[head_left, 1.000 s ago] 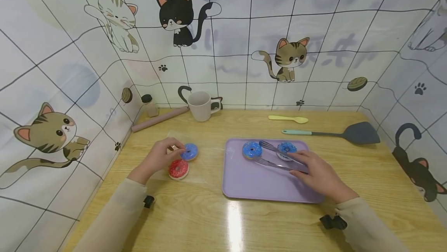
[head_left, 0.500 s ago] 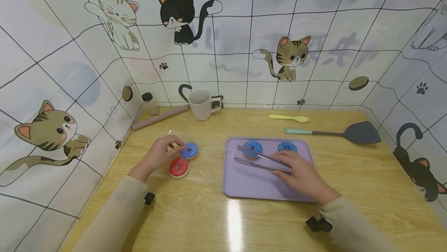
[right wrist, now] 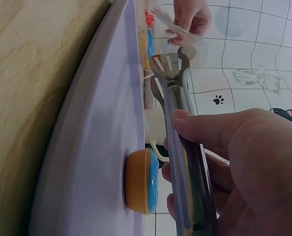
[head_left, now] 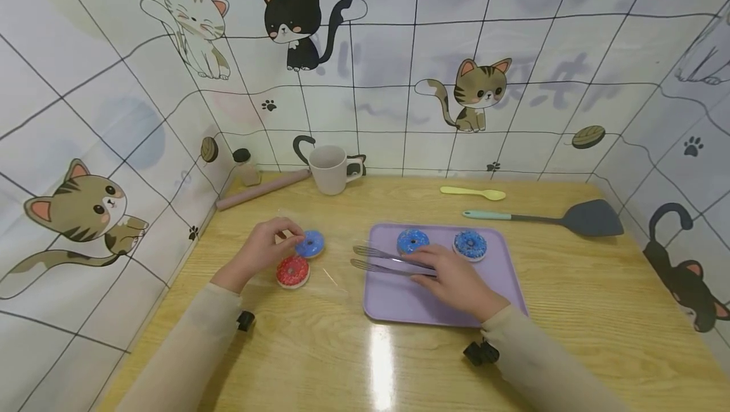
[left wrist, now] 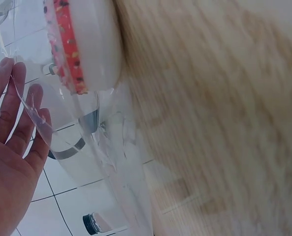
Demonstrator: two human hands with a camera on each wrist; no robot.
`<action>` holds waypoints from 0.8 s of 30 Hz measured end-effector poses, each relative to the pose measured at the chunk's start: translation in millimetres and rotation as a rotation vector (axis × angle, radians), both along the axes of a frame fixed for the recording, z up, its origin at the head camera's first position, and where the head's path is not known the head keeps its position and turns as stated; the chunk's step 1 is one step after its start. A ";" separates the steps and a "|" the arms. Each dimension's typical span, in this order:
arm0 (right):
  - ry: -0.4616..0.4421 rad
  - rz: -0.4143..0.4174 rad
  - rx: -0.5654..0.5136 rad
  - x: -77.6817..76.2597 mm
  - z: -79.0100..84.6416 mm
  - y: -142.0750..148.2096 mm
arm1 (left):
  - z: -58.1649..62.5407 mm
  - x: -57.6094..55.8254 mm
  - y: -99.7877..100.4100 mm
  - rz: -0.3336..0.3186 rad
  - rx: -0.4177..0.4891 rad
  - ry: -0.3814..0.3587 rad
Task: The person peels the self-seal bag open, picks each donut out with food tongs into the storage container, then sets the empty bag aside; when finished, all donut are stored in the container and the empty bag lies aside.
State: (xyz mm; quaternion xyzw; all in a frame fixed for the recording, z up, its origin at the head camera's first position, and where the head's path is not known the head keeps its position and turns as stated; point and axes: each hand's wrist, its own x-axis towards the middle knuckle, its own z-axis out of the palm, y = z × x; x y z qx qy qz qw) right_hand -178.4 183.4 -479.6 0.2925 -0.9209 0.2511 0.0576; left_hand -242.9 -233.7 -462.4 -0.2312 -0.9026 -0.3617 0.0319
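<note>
My left hand (head_left: 259, 250) pinches the edge of a clear plastic bag (left wrist: 111, 142) at the left of the table. A blue doughnut (head_left: 310, 244) and a red sprinkled doughnut (head_left: 293, 271) lie by that hand; whether fully inside the bag, I cannot tell. My right hand (head_left: 456, 279) grips metal tongs (right wrist: 178, 147), their slotted ends parted and pointing left past the tray's left edge, nothing between them. Beneath the tongs is a lilac tray (head_left: 393, 305). Two blue doughnuts sit on it: one (head_left: 408, 238) partly behind the right hand, another (head_left: 470, 244) to the right.
Behind stand a beige mug (head_left: 329, 171), a rolling pin (head_left: 262, 190) and a small black-capped jar (head_left: 248, 170). A yellow spoon (head_left: 473, 193) and a spatula (head_left: 590, 218) lie beyond the tray. Printed walls enclose the table (head_left: 325, 348) at the back and sides.
My right hand has carried the tongs leftward across the tray, from between the two blue doughnuts to past its left edge. The left hand stays almost where it was.
</note>
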 end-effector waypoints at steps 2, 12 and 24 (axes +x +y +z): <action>-0.013 0.003 0.008 -4.7 -0.3 -7.8 | 0.1 -1.0 0.0 -0.007 0.002 0.003; -0.027 0.029 0.081 -19.1 -1.8 -47.3 | -1.0 -2.1 0.5 -0.026 -0.003 0.001; -0.079 0.033 0.053 -31.7 -1.7 -72.5 | -2.6 -0.8 1.3 -0.051 -0.004 0.024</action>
